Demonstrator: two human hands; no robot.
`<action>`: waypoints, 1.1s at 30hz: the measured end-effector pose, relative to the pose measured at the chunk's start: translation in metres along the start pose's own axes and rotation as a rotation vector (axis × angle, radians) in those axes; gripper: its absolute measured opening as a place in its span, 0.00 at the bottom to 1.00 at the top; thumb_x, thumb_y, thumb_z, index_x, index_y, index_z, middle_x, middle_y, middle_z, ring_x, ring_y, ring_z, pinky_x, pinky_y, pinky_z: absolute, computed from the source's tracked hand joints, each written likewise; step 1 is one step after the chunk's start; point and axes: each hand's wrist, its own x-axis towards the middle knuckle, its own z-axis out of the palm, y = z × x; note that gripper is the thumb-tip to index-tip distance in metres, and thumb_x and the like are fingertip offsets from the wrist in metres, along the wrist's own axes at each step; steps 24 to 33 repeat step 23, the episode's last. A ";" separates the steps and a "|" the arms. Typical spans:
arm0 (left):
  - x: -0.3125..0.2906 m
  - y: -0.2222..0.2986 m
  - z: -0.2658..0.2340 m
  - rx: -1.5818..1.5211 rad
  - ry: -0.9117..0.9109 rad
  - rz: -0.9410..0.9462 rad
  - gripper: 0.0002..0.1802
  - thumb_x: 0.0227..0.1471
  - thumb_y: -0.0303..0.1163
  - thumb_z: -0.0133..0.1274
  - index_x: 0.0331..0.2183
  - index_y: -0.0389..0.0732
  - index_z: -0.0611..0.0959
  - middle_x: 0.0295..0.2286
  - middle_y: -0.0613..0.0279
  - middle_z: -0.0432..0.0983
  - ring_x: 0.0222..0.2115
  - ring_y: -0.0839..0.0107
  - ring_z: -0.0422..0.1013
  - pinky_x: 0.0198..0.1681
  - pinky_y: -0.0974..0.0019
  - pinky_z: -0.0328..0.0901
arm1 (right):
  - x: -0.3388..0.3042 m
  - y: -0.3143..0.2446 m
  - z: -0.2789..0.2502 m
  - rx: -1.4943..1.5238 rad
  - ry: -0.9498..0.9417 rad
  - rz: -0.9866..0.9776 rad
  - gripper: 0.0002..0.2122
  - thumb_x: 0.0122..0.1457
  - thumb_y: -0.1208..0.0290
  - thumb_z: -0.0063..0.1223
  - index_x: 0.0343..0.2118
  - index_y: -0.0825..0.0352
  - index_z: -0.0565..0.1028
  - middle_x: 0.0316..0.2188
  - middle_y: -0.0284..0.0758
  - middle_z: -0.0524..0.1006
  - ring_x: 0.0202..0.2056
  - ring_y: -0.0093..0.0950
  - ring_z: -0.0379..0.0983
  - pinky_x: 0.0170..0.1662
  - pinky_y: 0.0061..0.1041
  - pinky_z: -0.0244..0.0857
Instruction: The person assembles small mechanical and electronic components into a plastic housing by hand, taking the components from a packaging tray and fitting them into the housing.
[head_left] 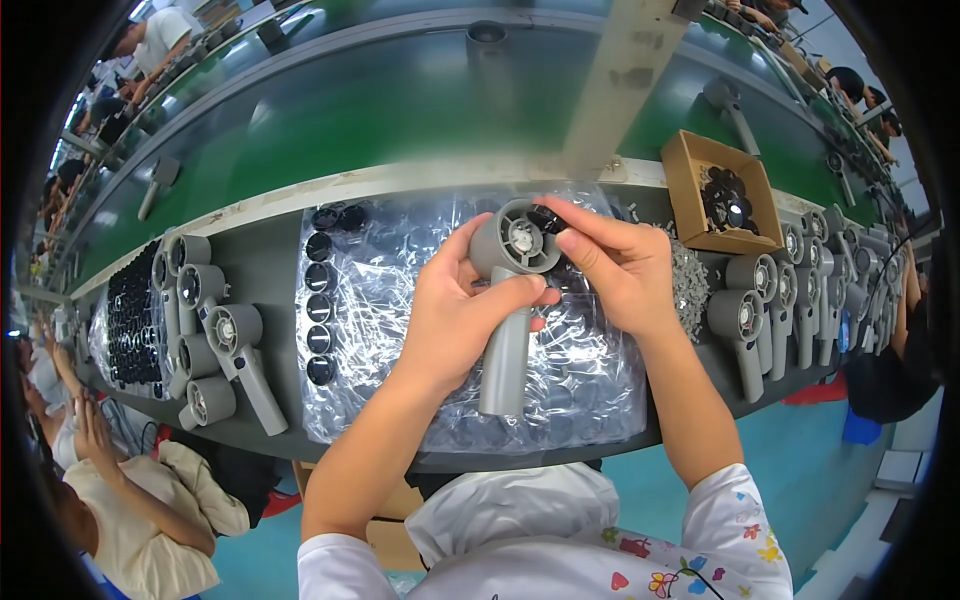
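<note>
A grey handheld fan body [507, 345] is upright in my left hand [458, 305], whose fingers wrap round its neck and round head. The open face of the head shows ribs and a pale hub in the middle. Between the thumb and fingers of my right hand [622, 262] is a small round black cap [545, 219], tilted at the upper right rim of the fan head. Whether the cap touches the rim I cannot tell. Under both hands lies a clear plastic sheet [400, 400] over a tray, with several black round caps [319, 307] along its left side.
At the right, a cardboard box [690, 215] holds black round parts beside a heap of small grey pieces [690, 290]. Grey fan bodies stand in rows at right [740, 320] and left [235, 330]. Beyond runs a green conveyor belt [380, 120] with a post. People work on both sides.
</note>
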 end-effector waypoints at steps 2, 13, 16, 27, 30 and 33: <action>0.000 -0.001 -0.001 0.003 0.010 -0.006 0.48 0.50 0.20 0.62 0.65 0.24 0.53 0.43 0.45 0.78 0.37 0.60 0.82 0.33 0.65 0.78 | 0.000 0.002 0.001 -0.009 -0.006 0.001 0.15 0.63 0.78 0.57 0.52 0.72 0.80 0.45 0.38 0.84 0.44 0.21 0.80 0.50 0.21 0.72; -0.002 -0.003 -0.001 0.018 0.045 0.013 0.51 0.49 0.20 0.62 0.66 0.22 0.50 0.42 0.43 0.78 0.36 0.59 0.82 0.31 0.65 0.78 | 0.000 -0.001 -0.003 -0.134 -0.073 -0.024 0.14 0.61 0.81 0.58 0.50 0.70 0.81 0.47 0.41 0.83 0.44 0.21 0.80 0.50 0.21 0.72; -0.003 -0.002 -0.001 0.034 0.041 0.014 0.51 0.49 0.20 0.62 0.66 0.22 0.50 0.42 0.43 0.78 0.36 0.59 0.82 0.31 0.65 0.78 | 0.001 0.003 -0.004 -0.126 -0.086 -0.089 0.15 0.59 0.82 0.59 0.49 0.70 0.81 0.48 0.43 0.83 0.47 0.25 0.81 0.52 0.22 0.73; -0.005 -0.004 -0.001 0.083 0.044 0.062 0.50 0.50 0.20 0.61 0.66 0.23 0.50 0.46 0.39 0.76 0.37 0.58 0.82 0.32 0.64 0.79 | 0.001 0.001 -0.005 -0.156 -0.150 -0.162 0.15 0.58 0.85 0.57 0.48 0.67 0.82 0.48 0.44 0.82 0.53 0.35 0.78 0.59 0.29 0.70; -0.005 -0.004 -0.001 0.083 0.044 0.062 0.50 0.50 0.20 0.61 0.66 0.23 0.50 0.46 0.39 0.76 0.37 0.58 0.82 0.32 0.64 0.79 | 0.001 0.001 -0.005 -0.156 -0.150 -0.162 0.15 0.58 0.85 0.57 0.48 0.67 0.82 0.48 0.44 0.82 0.53 0.35 0.78 0.59 0.29 0.70; -0.005 -0.004 -0.001 0.083 0.044 0.062 0.50 0.50 0.20 0.61 0.66 0.23 0.50 0.46 0.39 0.76 0.37 0.58 0.82 0.32 0.64 0.79 | 0.001 0.001 -0.005 -0.156 -0.150 -0.162 0.15 0.58 0.85 0.57 0.48 0.67 0.82 0.48 0.44 0.82 0.53 0.35 0.78 0.59 0.29 0.70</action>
